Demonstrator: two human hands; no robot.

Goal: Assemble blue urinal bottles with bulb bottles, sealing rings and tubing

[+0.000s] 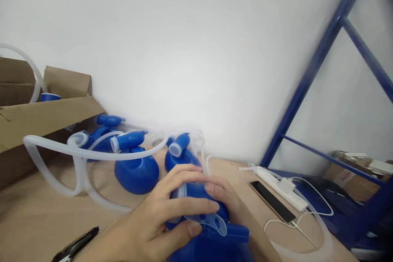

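Observation:
A blue plastic bottle point(208, 247) with a stubby blue neck stands close in front of me at the bottom of the head view. A translucent strap with holes point(222, 227) lies across its top. My left hand point(166, 213) reaches in from the lower left, thumb and forefinger closed at the strap's left end, the other fingers bent over the bottle. From the right, my right hand point(225, 194) wraps the bottle's far side, its fingertips meeting those of my left hand. The bottle's lower part is cut off by the frame.
Several more blue bottles point(136, 172) with translucent hoses point(116, 155) stand behind on the tan tabletop point(39, 217). At left is an open cardboard box point(49, 118). A phone point(272, 200), a white power strip point(281, 188), a black pen-like object point(76, 245) and a blue metal frame point(310, 77) surround the work.

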